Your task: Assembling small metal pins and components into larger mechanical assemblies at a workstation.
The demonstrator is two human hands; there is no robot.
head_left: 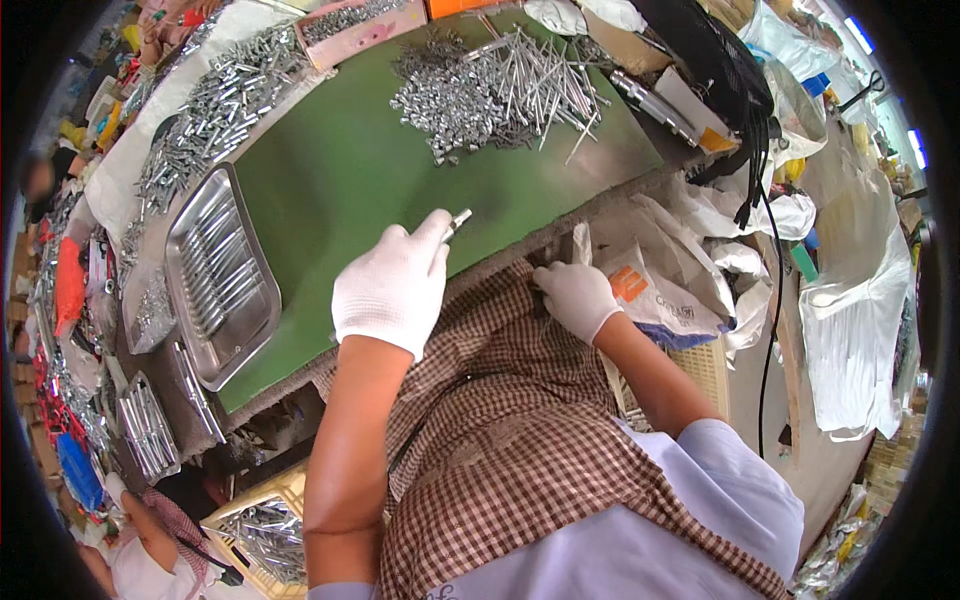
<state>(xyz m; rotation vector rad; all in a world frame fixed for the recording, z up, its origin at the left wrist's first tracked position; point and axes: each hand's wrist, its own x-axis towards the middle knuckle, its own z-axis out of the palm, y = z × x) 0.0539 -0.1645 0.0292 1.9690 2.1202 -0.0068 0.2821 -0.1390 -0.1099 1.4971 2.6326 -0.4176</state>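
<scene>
A gloved left hand (393, 288) pinches a metal piece (459, 220) over the green tabletop (320, 220), its long axis slanting forward and right; the parts pile (452, 108) lies straight ahead, nearer this hand than the right hand (580, 298), whose grip, by the tabletop's near edge, cannot be made out.

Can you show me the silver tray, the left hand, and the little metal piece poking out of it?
Silver tray (250, 318): head view, on its bare inside, toward the lower right.
Left hand (391, 285): head view, on the back of its white glove.
Little metal piece (460, 218): head view, on its exposed end.
</scene>
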